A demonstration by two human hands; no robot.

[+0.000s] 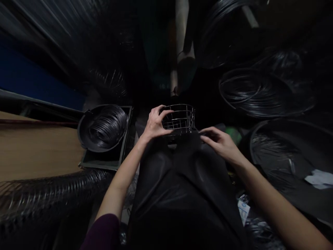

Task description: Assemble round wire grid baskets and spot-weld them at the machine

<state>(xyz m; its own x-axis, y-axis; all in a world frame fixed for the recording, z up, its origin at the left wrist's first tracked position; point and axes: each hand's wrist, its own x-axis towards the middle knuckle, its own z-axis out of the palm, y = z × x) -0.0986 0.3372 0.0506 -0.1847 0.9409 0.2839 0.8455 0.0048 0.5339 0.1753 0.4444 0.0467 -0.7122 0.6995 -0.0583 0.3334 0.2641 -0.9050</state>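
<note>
Wire frame (183, 118), a round openwork piece of thin metal, stands between the 2 hands, just above the dark cloth (182, 194) over the person's lap; being close to the body, it is probably easy to see and turn. The left hand (154, 123) is clamped on its left side, fingers arched over the upper wires and thumb reaching along the near lower edge. That wide curve seems chosen to steady the rounded shape without crushing it. The right hand (214, 139) is at the frame's near right edge, thumb and forefinger drawn close; I cannot tell whether they pinch a wire, the cloth or nothing. With 1 hand bracing, this hand appears left free for finer handling.

Left of the frame, a black tub (82, 135) cradles a wire coil (111, 121), likely to stop the loops from spreading, and rests on a crate (100, 158), which raises it. Beyond the frame rises a pale post (182, 31). To its right lie looser wire loops (249, 90), and nearer, a large dark basin (252, 144).
</note>
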